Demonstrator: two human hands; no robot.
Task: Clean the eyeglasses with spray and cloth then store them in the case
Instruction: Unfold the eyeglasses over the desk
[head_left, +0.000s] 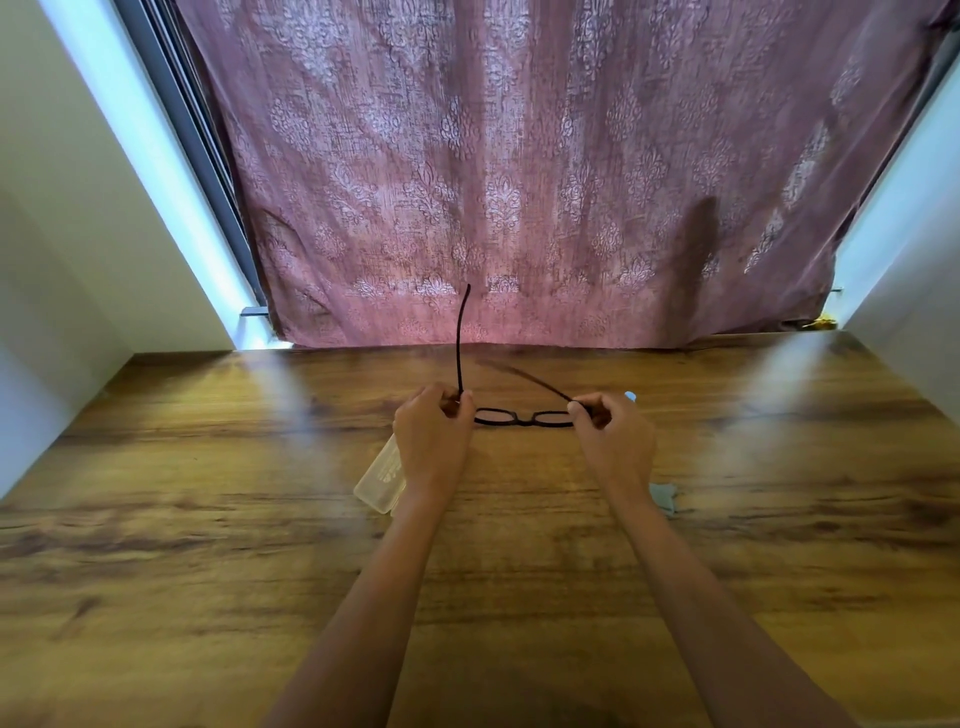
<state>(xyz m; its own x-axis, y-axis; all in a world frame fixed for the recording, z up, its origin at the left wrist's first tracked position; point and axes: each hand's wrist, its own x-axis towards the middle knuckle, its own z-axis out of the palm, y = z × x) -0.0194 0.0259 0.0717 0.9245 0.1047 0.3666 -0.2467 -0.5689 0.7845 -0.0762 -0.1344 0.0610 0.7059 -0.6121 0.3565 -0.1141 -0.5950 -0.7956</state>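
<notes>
Black-framed eyeglasses (523, 417) hang in the air above the wooden table (208, 519), held between both hands. My left hand (432, 436) pinches the left hinge, where one temple arm sticks up. My right hand (613, 441) pinches the right hinge; its temple arm slants back to the left and looks blurred. A clear plastic case (378, 480) lies on the table, partly under my left wrist. A grey-blue cloth (666, 496) peeks out beside my right forearm. A small light-blue tip, perhaps the spray bottle (630, 397), shows behind my right hand.
A mauve patterned curtain (519, 182) hangs behind the table's far edge. White walls (78, 234) close in on the left and right sides. The wooden surface stretches wide towards the camera on both sides of my arms.
</notes>
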